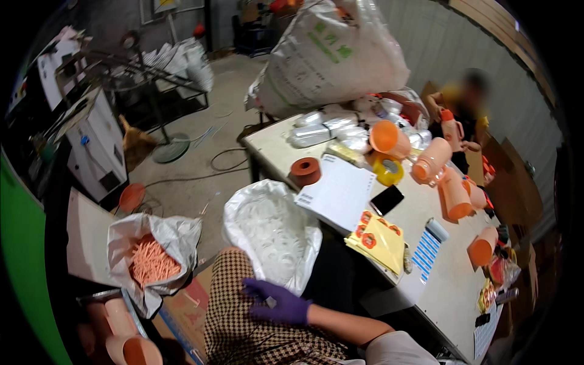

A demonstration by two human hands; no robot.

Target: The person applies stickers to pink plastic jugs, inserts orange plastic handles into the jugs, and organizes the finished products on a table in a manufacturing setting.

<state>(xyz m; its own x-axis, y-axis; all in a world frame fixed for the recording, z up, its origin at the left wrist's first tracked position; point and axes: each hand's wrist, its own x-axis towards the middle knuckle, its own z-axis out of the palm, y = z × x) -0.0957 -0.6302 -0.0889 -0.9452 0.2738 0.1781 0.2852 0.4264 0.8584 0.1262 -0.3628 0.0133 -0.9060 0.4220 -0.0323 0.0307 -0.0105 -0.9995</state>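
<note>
My right hand (281, 303), in a purple glove, is over my lap, above brown-and-black checked trousers (228, 292). A small pale, translucent piece (271, 301) shows between its thumb and fingers; its exact kind is too small to tell. Just beyond the hand stands an open white sack (310, 258) of clear plastic rings (274, 234). To the left, another white sack (185, 234) holds many thin, salmon-orange plastic pieces (152, 261). My left hand does not show.
On the right, a white table (450, 298) carries orange jugs (432, 158), paper sheets (337, 191), yellow sticker sheets (380, 243), a phone (387, 199) and tape (388, 170). A large stuffed sack (334, 61) rises behind. A co-worker (468, 109) holds an orange jug. Orange vessels (134, 350) sit lower left.
</note>
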